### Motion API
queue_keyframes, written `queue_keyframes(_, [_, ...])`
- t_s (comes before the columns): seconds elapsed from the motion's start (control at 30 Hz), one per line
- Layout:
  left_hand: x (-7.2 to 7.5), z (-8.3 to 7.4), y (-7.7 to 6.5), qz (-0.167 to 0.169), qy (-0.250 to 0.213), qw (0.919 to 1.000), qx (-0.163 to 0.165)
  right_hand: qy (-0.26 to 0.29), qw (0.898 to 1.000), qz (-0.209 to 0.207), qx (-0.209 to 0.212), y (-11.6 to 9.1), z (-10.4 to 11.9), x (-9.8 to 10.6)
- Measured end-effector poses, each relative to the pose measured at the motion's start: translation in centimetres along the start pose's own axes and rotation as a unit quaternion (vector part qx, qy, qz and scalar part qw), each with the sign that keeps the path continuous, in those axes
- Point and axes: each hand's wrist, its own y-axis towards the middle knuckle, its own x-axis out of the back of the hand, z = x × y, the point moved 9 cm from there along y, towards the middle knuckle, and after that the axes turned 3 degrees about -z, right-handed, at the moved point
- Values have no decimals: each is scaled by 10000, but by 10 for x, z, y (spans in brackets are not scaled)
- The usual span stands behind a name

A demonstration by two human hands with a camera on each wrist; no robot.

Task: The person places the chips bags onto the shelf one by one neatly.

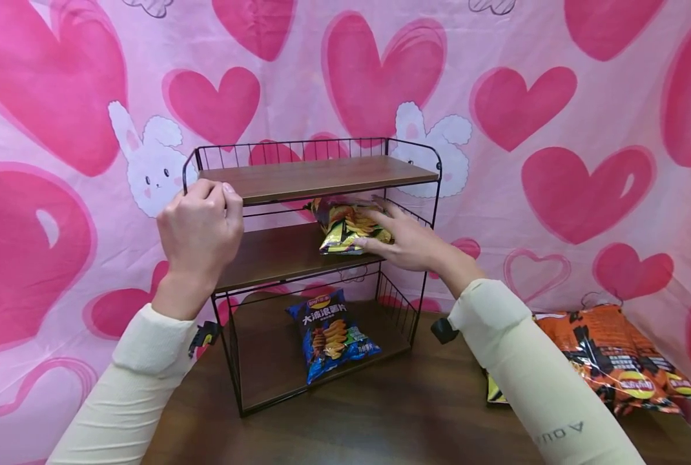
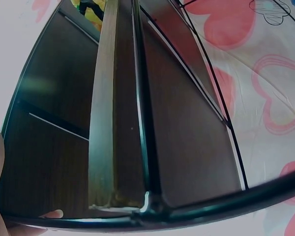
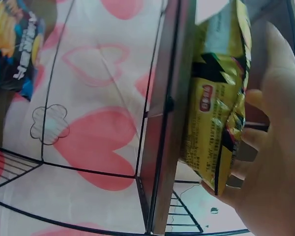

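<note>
A rack of brown boards on a black wire frame [image 1: 237, 381] stands on the table. My left hand [image 1: 197, 239] is curled around the frame at the upper left corner; in the left wrist view a fingertip [image 2: 54, 214] shows at the black rail. On the middle shelf, toward its right end, lies a yellow bag of chips [image 1: 345, 232]. Over that bag's right side my right hand [image 1: 406, 239] is spread, fingers mostly straight. The right wrist view shows the thumb apart from the yellow bag [image 3: 214, 108], with the other fingertips partly hidden behind it.
A blue bag of chips [image 1: 334, 332] lies on the bottom shelf. Orange bags of chips [image 1: 618, 355] are piled on the table [image 1: 345, 426] at the right, partly behind my right sleeve. Behind the rack hangs a pink heart-patterned cloth [image 1: 299, 84].
</note>
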Motion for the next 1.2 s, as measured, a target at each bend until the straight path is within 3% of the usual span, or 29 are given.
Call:
queue_keyframes(0.13, [0, -1, 0, -33, -12, 10000, 8, 748, 9968, -226, 165, 14, -3, 10])
queue_keyframes(0.23, [-1, -2, 1, -29, -20, 10000, -8, 925, 9953, -158, 237, 24, -8, 8])
queue_keyframes(0.57, [-5, -3, 0, 112, -6, 9999, 18, 576, 9949, 806, 188, 31, -8, -14])
queue_keyframes(0.7, [-5, -3, 0, 181, -27, 9998, 53, 608, 9938, 868, 329, 32, -6, -16])
queue_keyframes(0.93, [-5, -2, -2, 192, 40, 9998, 72, 918, 9919, 849, 218, 33, -2, -24])
queue_keyframes(1.2, [-2, -1, -1, 152, 25, 9998, 122, 979, 9915, 855, 39, 41, 20, -29])
